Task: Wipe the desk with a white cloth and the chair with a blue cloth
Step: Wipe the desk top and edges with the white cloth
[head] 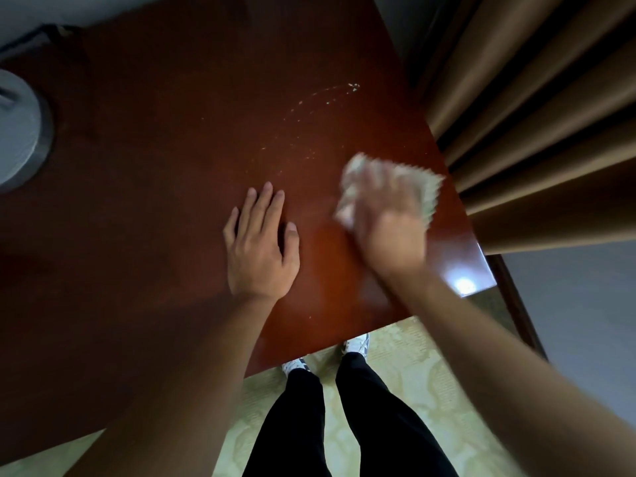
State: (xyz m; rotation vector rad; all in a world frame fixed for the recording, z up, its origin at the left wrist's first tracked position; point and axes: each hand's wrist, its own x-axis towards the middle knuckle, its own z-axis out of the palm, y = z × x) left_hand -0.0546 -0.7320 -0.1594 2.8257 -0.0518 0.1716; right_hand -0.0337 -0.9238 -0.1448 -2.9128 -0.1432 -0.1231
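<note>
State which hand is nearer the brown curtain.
Right. The right hand, on the white cloth, is near the curtain; the left hand lies flat farther left.

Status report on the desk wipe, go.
Left hand flat on desk. Right hand presses white cloth near right edge, blurred. Crumbs beyond the cloth. Nothing blocking.

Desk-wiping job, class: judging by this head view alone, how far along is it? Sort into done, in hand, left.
Done: nothing certain.

In hand: the right hand presses the white cloth on the desk near its right edge; the left hand rests flat beside it.

Left: pale crumbs beyond the cloth. No chair or blue cloth is in view.
</note>
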